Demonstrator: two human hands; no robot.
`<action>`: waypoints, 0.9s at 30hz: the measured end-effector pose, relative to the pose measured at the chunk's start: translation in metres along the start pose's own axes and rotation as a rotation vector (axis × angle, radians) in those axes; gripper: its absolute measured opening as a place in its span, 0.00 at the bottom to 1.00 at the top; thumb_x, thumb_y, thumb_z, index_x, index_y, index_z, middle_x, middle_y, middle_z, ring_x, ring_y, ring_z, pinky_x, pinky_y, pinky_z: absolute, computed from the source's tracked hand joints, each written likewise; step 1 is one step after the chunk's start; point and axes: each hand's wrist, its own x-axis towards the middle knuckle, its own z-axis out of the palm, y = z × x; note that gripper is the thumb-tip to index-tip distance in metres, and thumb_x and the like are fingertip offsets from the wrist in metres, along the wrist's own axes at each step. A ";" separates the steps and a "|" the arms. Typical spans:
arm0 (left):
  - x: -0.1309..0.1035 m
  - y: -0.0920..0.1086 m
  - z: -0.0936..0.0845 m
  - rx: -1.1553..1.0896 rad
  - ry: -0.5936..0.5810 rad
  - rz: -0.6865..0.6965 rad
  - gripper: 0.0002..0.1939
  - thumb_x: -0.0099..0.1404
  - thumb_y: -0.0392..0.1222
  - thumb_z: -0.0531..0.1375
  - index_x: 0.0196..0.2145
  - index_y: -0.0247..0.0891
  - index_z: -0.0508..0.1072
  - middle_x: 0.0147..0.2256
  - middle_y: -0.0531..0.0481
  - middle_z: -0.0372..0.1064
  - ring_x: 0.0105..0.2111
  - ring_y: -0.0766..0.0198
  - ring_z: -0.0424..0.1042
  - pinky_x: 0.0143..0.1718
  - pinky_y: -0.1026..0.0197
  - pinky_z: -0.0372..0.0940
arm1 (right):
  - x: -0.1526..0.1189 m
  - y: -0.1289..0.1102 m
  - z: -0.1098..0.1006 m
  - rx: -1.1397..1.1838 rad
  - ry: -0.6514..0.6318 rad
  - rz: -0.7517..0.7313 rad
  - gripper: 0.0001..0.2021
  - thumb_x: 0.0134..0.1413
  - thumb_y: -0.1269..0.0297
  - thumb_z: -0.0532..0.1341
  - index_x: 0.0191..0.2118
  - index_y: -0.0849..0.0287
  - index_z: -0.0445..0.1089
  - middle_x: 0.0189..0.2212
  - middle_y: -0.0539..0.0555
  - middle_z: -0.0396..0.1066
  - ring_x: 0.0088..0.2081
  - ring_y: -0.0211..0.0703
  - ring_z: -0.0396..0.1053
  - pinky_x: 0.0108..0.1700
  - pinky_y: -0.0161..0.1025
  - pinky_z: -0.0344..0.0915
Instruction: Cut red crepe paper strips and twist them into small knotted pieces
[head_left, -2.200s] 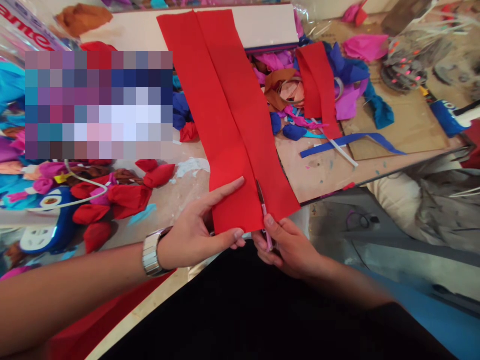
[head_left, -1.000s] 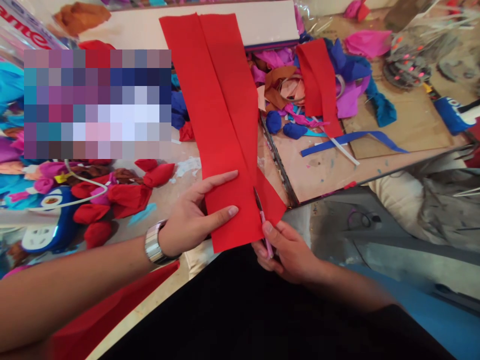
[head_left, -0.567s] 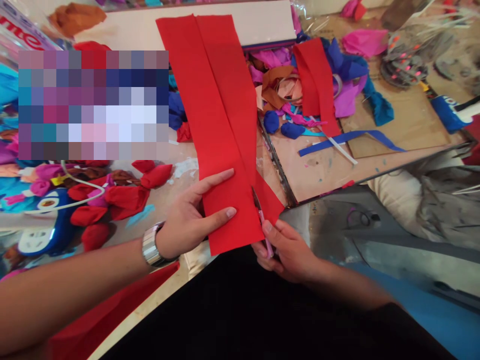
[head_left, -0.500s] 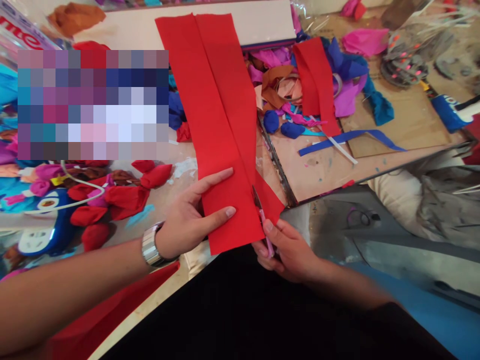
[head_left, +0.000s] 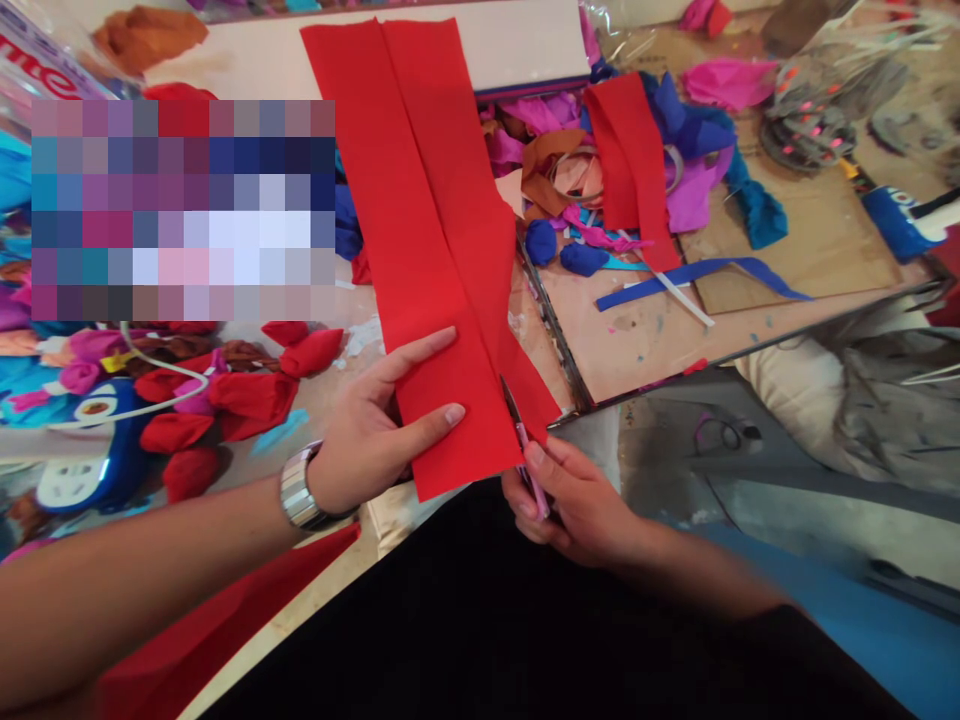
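Note:
A long red fabric piece (head_left: 409,190) stretches from the far white box toward my lap, with a lengthwise slit or fold edge down its middle. My left hand (head_left: 375,420), with a metal watch at the wrist, grips its near left edge; thumb and forefinger lie on top, the other fingers are hidden. My right hand (head_left: 574,495) is closed round pink-handled scissors (head_left: 523,433). Their blades lie along the cut in the cloth, between the wide part and a narrower flap (head_left: 529,385) to the right. The lower blade is hidden.
Another red strip (head_left: 626,150) and several coloured scraps lie on the table's right. A blue ribbon (head_left: 675,285) rests near its edge. Red cloth bundles (head_left: 255,400) and a blue-white power strip (head_left: 94,440) sit on the left. A blurred block covers the upper left.
The red fabric has shifted slightly left and up, my left hand moving with it. The scissors remain at the cut in my right hand, their blades looking a little more upright.

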 end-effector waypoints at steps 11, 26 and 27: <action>0.001 0.003 0.002 0.024 0.013 -0.002 0.37 0.62 0.46 0.77 0.67 0.45 0.75 0.65 0.40 0.74 0.53 0.49 0.82 0.50 0.52 0.83 | 0.000 -0.001 -0.003 -0.033 -0.012 0.017 0.23 0.76 0.47 0.60 0.32 0.58 0.63 0.25 0.42 0.64 0.16 0.24 0.49 0.17 0.27 0.46; 0.000 0.001 0.001 -0.002 -0.017 -0.018 0.38 0.63 0.47 0.76 0.68 0.45 0.73 0.65 0.39 0.74 0.55 0.46 0.82 0.52 0.47 0.83 | -0.001 -0.003 -0.003 -0.082 0.015 0.048 0.22 0.74 0.44 0.60 0.35 0.56 0.61 0.23 0.41 0.62 0.16 0.26 0.49 0.18 0.29 0.45; 0.000 0.002 0.002 0.000 -0.015 -0.018 0.38 0.63 0.48 0.76 0.68 0.45 0.73 0.64 0.39 0.74 0.54 0.46 0.82 0.51 0.48 0.83 | -0.001 -0.003 -0.004 -0.084 0.015 0.052 0.22 0.74 0.43 0.60 0.35 0.55 0.61 0.23 0.41 0.62 0.16 0.26 0.49 0.18 0.29 0.45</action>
